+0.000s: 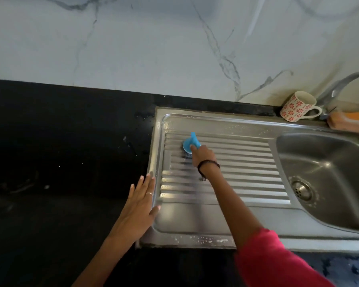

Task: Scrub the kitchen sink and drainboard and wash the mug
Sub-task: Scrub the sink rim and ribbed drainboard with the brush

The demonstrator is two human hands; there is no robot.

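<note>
— Stainless steel everywhere, and the right hand (203, 155) is out at the far left end of the drainboard (226, 168). What has it got?

— A blue scrubbing brush (191, 144), fingers curled round its handle, bristles down on the ridges. I'd judge the grip sits low so the arm can press straight into the grooves, where grime would collect.

— And the left hand (140, 206)?

— Flat, fingers straight and spread, holding nothing. It lies nearer the person than the brush hand and to its left, palm on the black counter (71, 152) with the fingertips touching the drainboard's raised rim. It looks like a brace for the body while the other arm reaches out.

— Where is the mug (297, 106)?

— Well off to the right of the brush hand and further back: a cream mug with red flowers, leaning at the back edge against the marble wall (153, 48), just left of the tap (340, 83). Probably parked there to keep it clear of the scrubbing. An orange sponge (350, 120) lies just beyond it.

— The sink bowl (330, 172)?

— To the right of both hands, with nothing standing in it, drain visible. Foam flecks dot the front rim, so soap seems already spread. The mug is apparently unwashed.
</note>
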